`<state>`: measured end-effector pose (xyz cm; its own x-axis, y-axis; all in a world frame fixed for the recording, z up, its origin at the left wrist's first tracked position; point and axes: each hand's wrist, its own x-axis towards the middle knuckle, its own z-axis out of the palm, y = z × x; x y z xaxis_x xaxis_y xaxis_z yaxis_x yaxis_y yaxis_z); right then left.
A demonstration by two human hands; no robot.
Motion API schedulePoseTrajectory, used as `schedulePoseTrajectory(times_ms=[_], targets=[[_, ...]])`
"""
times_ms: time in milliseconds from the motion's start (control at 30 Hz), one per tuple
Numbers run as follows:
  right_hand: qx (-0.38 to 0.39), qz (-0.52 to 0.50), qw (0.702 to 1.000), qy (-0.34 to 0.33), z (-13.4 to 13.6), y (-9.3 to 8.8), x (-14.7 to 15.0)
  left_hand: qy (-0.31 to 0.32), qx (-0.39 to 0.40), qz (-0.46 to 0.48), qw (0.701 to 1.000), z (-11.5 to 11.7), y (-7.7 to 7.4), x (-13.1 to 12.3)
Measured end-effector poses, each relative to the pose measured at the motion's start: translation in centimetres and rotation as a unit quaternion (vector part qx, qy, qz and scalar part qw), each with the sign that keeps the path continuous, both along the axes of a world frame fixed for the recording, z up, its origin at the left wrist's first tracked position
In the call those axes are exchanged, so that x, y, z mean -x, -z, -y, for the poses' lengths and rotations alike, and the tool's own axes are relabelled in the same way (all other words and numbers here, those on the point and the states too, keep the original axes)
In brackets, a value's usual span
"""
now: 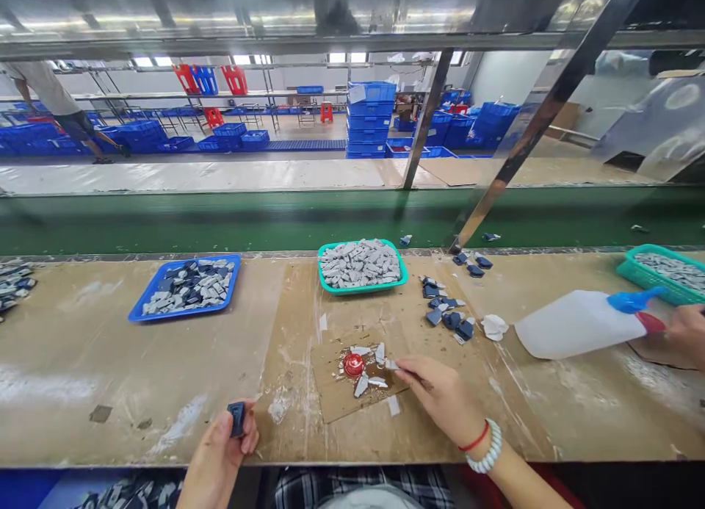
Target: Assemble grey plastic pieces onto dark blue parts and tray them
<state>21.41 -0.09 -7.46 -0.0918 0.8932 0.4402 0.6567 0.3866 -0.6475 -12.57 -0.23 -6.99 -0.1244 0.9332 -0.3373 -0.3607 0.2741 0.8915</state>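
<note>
My left hand (217, 446) at the bottom left of the view pinches a small dark blue moulded piece (236, 419) between thumb and fingers. My right hand (440, 399), with a red cord and a white beaded bracelet (485, 446) on the wrist, grips a thin pale piece (392, 364) at the edge of a cardboard sheet (352, 380). On that sheet lie a round red cap (353, 363) and several pale grey chips (360, 384). Dark blue pieces (446, 311) are scattered just beyond my right hand.
A teal tray of grey pieces (405, 270) and a blue tray of mixed pieces (234, 274) stand on the scuffed bench (110, 377). A co-worker's hand (688, 336) holds a white plastic bottle (578, 324) at the right. A green conveyor belt (220, 222) runs behind.
</note>
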Motion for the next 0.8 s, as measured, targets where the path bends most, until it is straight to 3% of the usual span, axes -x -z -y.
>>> schedulePoseTrajectory(times_ms=[100, 200, 333, 400, 500, 633, 700, 800], targets=[[-0.01, 0.043, 0.999, -0.028, 0.1, 0.8, 1.4, 0.017, -0.032, -0.007, 0.999, -0.1, -0.6, -0.8], [-0.034, 0.095, 0.995, -0.024, 0.4, 1.9, 2.3, 0.072, -0.049, -0.008, 0.996, -0.3, -1.7, -2.5], [-0.019, 0.128, 0.991, -0.039, 1.0, 2.1, 2.5, 0.119, -0.043, 0.006, 0.992, -0.6, -2.8, -4.7], [0.017, 0.077, 0.996, -0.043, 1.1, 1.6, 2.2, 0.143, -0.04, 0.01, 0.989, -1.0, -2.7, -5.6], [0.118, -0.097, 0.988, -0.007, 0.8, 0.9, 1.7, 0.187, -0.058, -0.04, 0.98, -1.7, -2.3, -6.8], [0.254, -0.326, 0.91, 0.022, 0.4, -0.3, 1.5, 0.255, -0.105, -0.145, 0.95, -2.3, -2.4, -9.1], [0.251, -0.378, 0.891, 0.007, 0.5, -1.5, 1.8, 0.294, -0.137, -0.172, 0.93, -2.3, -3.0, -10.6], [0.156, -0.352, 0.923, -0.014, 0.9, -3.7, 2.5, 0.331, -0.183, -0.187, 0.907, -2.1, -4.2, -12.5]])
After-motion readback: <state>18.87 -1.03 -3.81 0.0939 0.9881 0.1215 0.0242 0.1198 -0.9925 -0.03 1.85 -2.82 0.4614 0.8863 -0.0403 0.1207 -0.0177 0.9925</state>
